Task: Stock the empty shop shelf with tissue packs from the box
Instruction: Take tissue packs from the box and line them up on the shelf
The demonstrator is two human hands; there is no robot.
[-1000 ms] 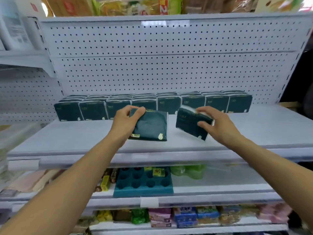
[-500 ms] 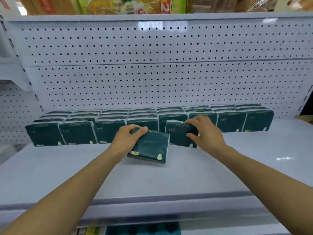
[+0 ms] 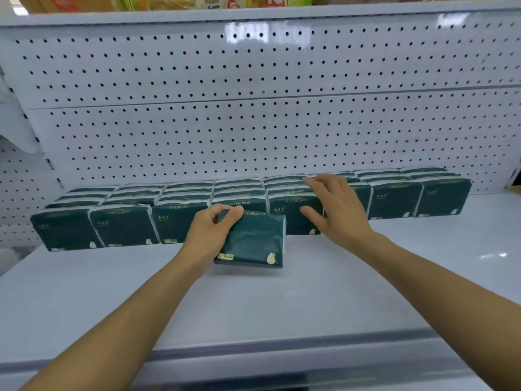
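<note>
Left hand (image 3: 210, 231) grips tissue pack (image 3: 253, 241); right hand (image 3: 335, 210) spread

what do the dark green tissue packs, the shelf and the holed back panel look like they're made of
Tissue pack: thin plastic film, soft sheen, creased under the left hand.
Shelf: likely painted metal, smooth, glossy light reflections.
Back panel: probably painted sheet-metal pegboard with regular punched holes.

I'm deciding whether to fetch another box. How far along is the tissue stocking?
Done: rows of packs line the back of the shelf. In hand: the left hand holds one pack; the right hand rests on a front pack. Left: the shelf's bare front.
</note>
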